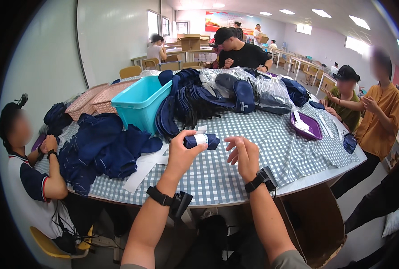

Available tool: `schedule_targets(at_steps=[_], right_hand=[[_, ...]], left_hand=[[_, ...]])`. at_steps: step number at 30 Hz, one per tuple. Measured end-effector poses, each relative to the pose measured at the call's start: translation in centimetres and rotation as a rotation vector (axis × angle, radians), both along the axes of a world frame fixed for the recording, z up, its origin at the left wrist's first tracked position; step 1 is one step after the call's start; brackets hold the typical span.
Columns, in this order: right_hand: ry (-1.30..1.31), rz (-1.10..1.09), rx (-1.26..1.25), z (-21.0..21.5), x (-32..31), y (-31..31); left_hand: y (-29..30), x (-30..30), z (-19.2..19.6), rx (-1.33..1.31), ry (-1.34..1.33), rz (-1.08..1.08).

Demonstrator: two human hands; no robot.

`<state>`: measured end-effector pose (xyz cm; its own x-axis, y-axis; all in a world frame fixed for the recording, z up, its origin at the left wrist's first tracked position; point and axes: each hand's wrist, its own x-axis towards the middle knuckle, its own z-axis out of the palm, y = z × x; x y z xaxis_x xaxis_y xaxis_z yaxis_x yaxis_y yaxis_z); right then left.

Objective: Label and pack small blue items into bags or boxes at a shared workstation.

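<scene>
My left hand [181,151] is closed around a small rolled bundle of navy cloth [213,141] with a white paper band about its middle. The roll is held level above the checked tablecloth [217,179]. Just to its right, my right hand [243,158] is open, its fingers bent and apart, touching nothing that I can see. White paper sheets [141,174] lie on the cloth left of my left wrist. Beyond them spreads a loose heap of navy fabric [98,148].
A turquoise bin [141,105] and pink baskets [85,101] stand at the back left. Stacked navy caps [195,96] and clear plastic bags [271,96] fill the back middle. On the right sits a purple tray [313,134] with white strips. Other people surround the table.
</scene>
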<state>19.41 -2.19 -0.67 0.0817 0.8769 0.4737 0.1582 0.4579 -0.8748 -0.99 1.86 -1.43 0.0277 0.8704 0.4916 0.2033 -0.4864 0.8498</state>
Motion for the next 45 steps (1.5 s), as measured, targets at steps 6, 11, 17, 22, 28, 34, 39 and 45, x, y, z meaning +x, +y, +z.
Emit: schedule_targets(at_steps=[6,11,17,22,28,34,39,45], right_hand=[[0.044,0.079,0.047,-0.5,0.3,0.2],[0.025,0.153,0.119,-0.9,0.9,0.1],[-0.055,0.058,0.032,-0.6,0.7,0.0],[-0.018,0.107,0.044,-1.1,0.5,1.0],[0.112,0.262,-0.027,-0.3,1.0,0.7],[0.207,0.332,-0.029,-0.2,0.7,0.3],[0.219,0.342,-0.025,-0.1,0.9,0.3],[0.215,0.335,-0.049,-0.2,0.6,0.6]], left_hand=[[-0.2,0.1,0.1,-0.059,-0.033,-0.007],[-0.4,0.2,0.3,-0.007,-0.018,-0.016],[-0.5,0.2,0.1,-0.021,-0.052,-0.037],[0.9,-0.3,-0.7,0.051,-0.019,-0.038],[0.2,0.2,0.3,-0.041,-0.020,-0.049],[-0.5,0.0,0.4,-0.027,0.013,-0.051],[-0.7,0.2,0.7,-0.027,0.031,-0.047],[-0.7,0.0,0.9,-0.040,0.028,-0.052]])
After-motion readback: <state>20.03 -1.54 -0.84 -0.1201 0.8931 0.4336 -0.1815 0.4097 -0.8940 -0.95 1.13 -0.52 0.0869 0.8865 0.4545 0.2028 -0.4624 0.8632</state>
